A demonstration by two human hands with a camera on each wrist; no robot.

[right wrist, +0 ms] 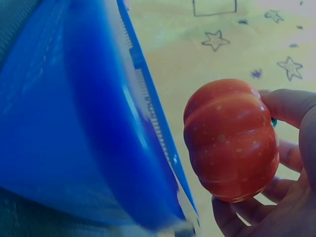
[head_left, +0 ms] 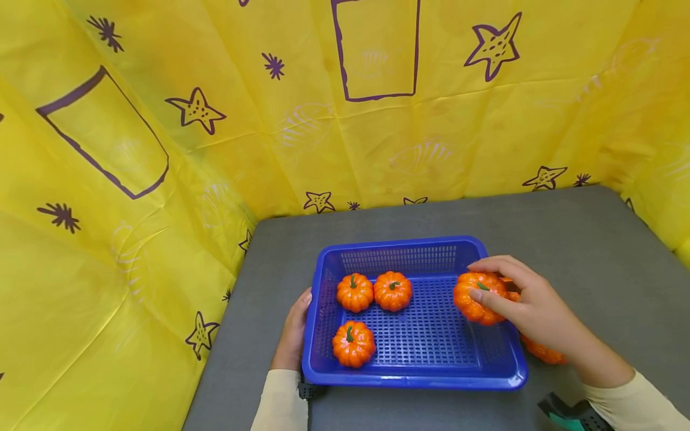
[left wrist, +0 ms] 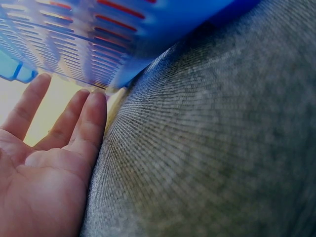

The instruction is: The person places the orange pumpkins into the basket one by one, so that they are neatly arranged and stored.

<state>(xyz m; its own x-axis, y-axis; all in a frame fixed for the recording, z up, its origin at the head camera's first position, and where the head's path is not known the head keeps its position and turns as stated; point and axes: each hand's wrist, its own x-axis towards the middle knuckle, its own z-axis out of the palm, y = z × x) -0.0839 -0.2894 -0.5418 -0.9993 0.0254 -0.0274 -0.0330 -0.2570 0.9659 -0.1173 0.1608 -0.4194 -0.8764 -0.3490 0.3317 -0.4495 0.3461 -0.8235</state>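
My right hand [head_left: 533, 299] grips a small orange pumpkin [head_left: 477, 297] between thumb and fingers, over the right end of a blue plastic basket [head_left: 409, 381]. In the right wrist view the held pumpkin [right wrist: 229, 140] is beside the basket's outer wall [right wrist: 113, 113]. Inside the basket, toward its left, sit three pumpkins: one at the back left [head_left: 354, 293], one beside it [head_left: 393, 291] and one at the front left [head_left: 353, 344]. My left hand [head_left: 293, 329] is at the basket's left wall, its fairly straight fingers [left wrist: 91, 118] reaching the slotted side in the left wrist view.
More orange pumpkins [head_left: 544, 351] lie on the grey tabletop [head_left: 587, 239] right of the basket, partly hidden by my right hand and the rim. A yellow cloth [head_left: 372, 137] printed with starfish and fish hangs behind and at both sides. A dark and green object [head_left: 566, 419] shows near my right sleeve.
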